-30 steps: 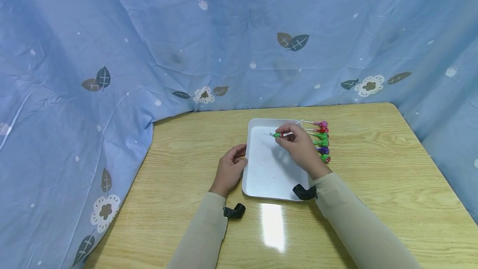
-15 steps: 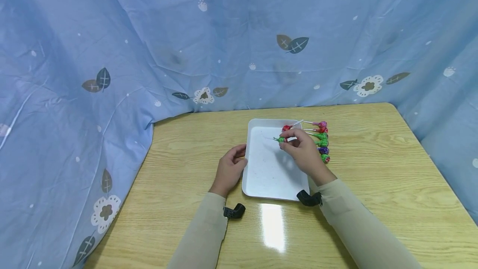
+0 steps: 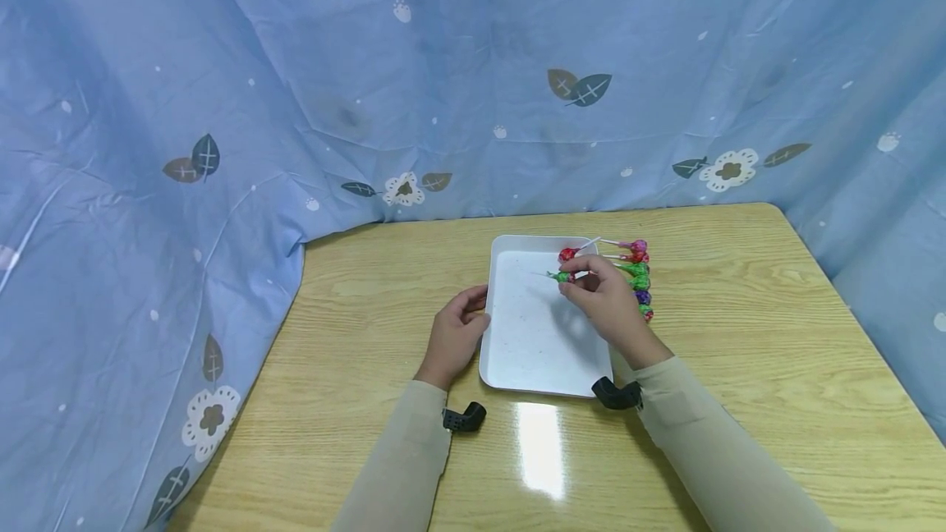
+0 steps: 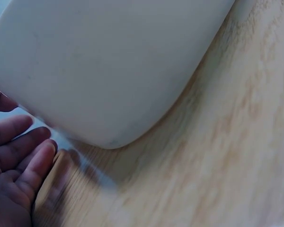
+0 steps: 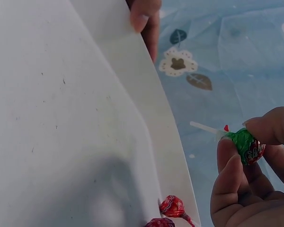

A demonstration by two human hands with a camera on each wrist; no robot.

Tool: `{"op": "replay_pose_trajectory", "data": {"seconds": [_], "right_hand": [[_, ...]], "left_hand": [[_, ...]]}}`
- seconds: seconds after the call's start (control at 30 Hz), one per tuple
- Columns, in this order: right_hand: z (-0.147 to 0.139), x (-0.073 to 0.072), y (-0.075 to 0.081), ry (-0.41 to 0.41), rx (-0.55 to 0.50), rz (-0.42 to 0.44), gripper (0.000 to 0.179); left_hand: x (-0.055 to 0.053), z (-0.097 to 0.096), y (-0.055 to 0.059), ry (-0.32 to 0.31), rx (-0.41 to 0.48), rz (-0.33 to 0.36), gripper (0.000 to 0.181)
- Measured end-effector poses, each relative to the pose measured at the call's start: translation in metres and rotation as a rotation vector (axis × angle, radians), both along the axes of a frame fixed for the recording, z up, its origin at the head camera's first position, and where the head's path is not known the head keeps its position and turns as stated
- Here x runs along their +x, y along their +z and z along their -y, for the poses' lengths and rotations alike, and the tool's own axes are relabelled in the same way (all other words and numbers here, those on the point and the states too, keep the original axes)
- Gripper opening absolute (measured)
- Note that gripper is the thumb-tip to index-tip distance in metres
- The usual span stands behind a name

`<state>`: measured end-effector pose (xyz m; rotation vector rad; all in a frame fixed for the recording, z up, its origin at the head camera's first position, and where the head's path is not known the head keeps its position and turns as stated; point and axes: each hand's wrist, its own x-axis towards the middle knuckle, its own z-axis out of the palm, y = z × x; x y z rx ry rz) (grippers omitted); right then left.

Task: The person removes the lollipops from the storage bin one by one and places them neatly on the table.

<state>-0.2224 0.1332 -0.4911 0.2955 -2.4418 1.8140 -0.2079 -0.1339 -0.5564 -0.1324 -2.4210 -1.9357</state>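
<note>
My right hand (image 3: 609, 302) pinches a green-and-red wrapped lollipop (image 5: 248, 145) by its head between thumb and fingers, over the right part of a white tray (image 3: 547, 391). Its white stick points left in the head view. Against the tray's left side rests my left hand (image 3: 454, 339), fingers loosely bent at the rim; the left wrist view has these fingers (image 4: 23, 146) beside the tray wall. A red lollipop (image 3: 567, 254) lies in the tray's far right corner, its stick across the rim. The right wrist view adds a second red head (image 5: 160, 222) beside it.
Right of the tray, several lollipops in pink, red, green and purple wrappers (image 3: 640, 273) lie in a column on the wooden table (image 3: 754, 335), partly behind my right hand. A blue patterned cloth (image 3: 458, 80) hangs along the table's back and left.
My right hand has shifted right and slightly toward me with the green lollipop, uncovering the red lollipop in the tray's corner. My left hand stays at the tray's left rim.
</note>
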Motion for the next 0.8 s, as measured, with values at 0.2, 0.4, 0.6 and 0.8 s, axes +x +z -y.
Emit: {"op": "replay_pose_trajectory", "data": {"seconds": [0.2, 0.4, 0.6, 0.8], "right_hand": [[-0.004, 0.003, 0.002, -0.006, -0.020, 0.005, 0.023], [-0.009, 0.004, 0.002, -0.003, -0.027, 0.056, 0.025], [-0.014, 0.007, 0.003, -0.026, 0.024, 0.058, 0.024], [-0.020, 0.009, 0.002, -0.030, 0.022, 0.053, 0.023]], "left_hand": [[0.000, 0.001, 0.000, -0.008, 0.005, 0.006, 0.048], [0.000, 0.002, -0.001, -0.026, 0.032, 0.010, 0.048], [0.000, 0.002, -0.001, -0.029, 0.025, -0.009, 0.048], [0.000, 0.002, 0.000, -0.027, 0.021, -0.003, 0.048]]}}
